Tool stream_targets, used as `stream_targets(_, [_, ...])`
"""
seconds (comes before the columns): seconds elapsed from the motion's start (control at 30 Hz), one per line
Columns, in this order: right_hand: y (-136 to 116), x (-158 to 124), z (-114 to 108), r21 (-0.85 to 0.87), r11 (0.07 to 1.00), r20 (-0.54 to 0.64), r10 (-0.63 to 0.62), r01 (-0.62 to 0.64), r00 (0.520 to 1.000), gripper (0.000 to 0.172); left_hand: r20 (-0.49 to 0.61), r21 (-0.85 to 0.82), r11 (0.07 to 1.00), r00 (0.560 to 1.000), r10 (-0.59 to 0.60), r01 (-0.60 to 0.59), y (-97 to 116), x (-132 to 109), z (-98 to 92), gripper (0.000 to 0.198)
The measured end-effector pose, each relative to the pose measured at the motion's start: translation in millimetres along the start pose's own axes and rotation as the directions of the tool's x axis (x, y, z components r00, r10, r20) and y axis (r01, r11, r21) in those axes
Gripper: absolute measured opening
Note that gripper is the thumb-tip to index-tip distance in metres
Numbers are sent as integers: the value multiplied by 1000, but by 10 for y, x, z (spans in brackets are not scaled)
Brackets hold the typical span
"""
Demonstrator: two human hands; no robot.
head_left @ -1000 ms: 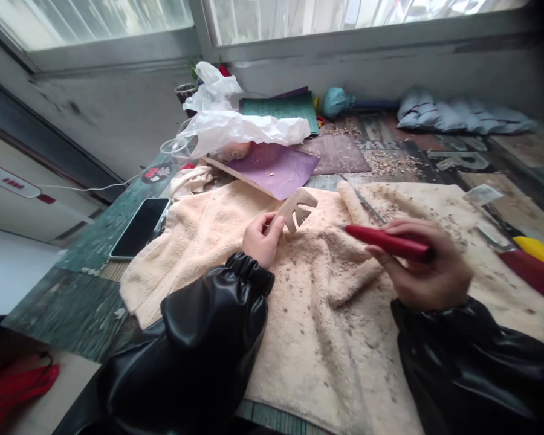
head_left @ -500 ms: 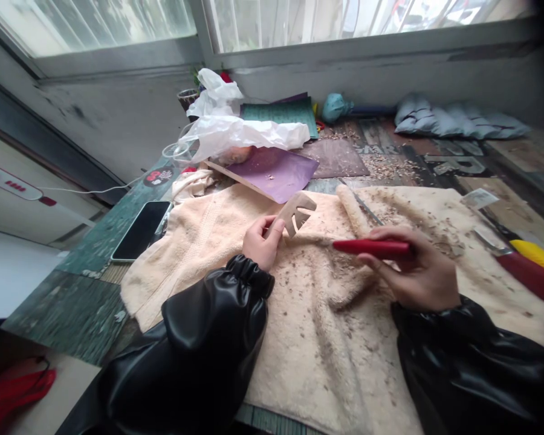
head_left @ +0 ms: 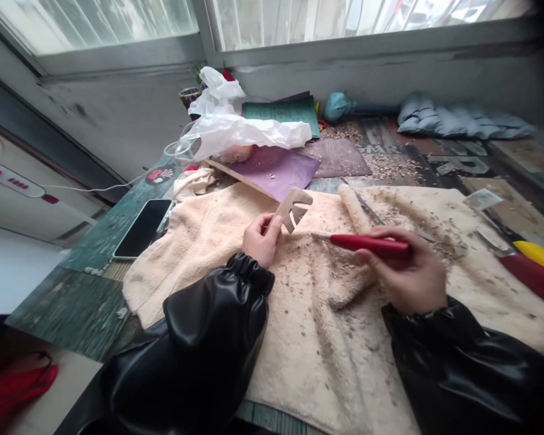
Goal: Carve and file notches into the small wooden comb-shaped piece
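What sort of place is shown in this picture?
Probably an indoor woodworking spot by a window: shavings lie scattered on the table, the left hand holds a slotted wooden-looking piece, and the right hand a red-handled tool.

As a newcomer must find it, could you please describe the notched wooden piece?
Find the large cream fleece cloth. Over it, the left hand grips a pale brown wooden piece. Its slotted end sets it apart from the red-handled tool in the right hand.
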State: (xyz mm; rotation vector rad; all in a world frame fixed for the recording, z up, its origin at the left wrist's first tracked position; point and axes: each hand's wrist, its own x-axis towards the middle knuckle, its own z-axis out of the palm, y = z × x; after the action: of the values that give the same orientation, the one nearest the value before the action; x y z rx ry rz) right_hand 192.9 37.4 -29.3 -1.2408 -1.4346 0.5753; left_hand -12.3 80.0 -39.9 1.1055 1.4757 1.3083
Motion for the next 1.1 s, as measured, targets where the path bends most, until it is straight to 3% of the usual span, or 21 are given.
stream_targets(0.03, [22,4,-4,15,1000,-88,12,-11,996,29,-8,-14,1000,1000,-5,5,12,-4,4,36])
stream_targets(0.07, [37,8,-10,36,999,-99,13,-9,995,29,-15,-28,1000,1000,-9,8,23,-7,8,36])
stream_targets(0.17, [36,6,-9,52,998,196,-31,21,980,26,-33,-47,999,999,-17,15,51,-12,14,34])
stream_targets(0.23, [22,-5,19,12,999,248,-42,41,968,26,-40,-51,998,999,-22,20,59,-11,15,33])
stream_targets(0.3, [12,-4,48,-14,998,26,-58,58,998,28,-46,-53,998,999,-19,17,58,-7,12,33])
stream_targets(0.37, [4,19,49,11,998,-251,-63,68,966,28,-53,-47,999,999,-11,8,51,-2,7,33])
stream_targets(0.43, [-10,59,4,64,997,-372,-25,52,928,26,-53,-34,999,999,-3,1,42,1,2,32])
stream_targets(0.5, [-26,102,-75,126,992,-287,38,-1,957,21,-53,-25,1000,999,-1,-1,34,2,-1,32])
stream_targets(0.6, [-34,158,-205,79,992,-12,100,-99,995,19,-46,-31,999,999,6,-7,19,2,0,33])
stream_targets(0.67, [-16,191,-273,-51,996,-5,78,-78,997,22,-24,-51,999,1000,5,-6,10,4,1,35])
stream_targets(0.77, [45,238,-353,-126,992,-130,-28,11,991,26,20,-85,996,1000,-11,12,3,6,2,36])
stream_targets(0.8, [70,250,-376,-92,996,-114,-31,20,993,25,32,-95,995,999,-17,20,4,6,2,36])
stream_targets(0.93, [150,267,-403,-31,997,128,79,-76,989,28,43,-99,995,999,-29,33,12,-1,2,35])
stream_targets(1.0, [161,271,-365,-9,998,40,69,-68,997,32,32,-85,996,999,-33,36,12,-1,-1,36])
stream_targets(1.1, [145,286,-301,204,978,-298,24,39,954,26,35,-73,997,999,-31,34,0,9,-8,37])
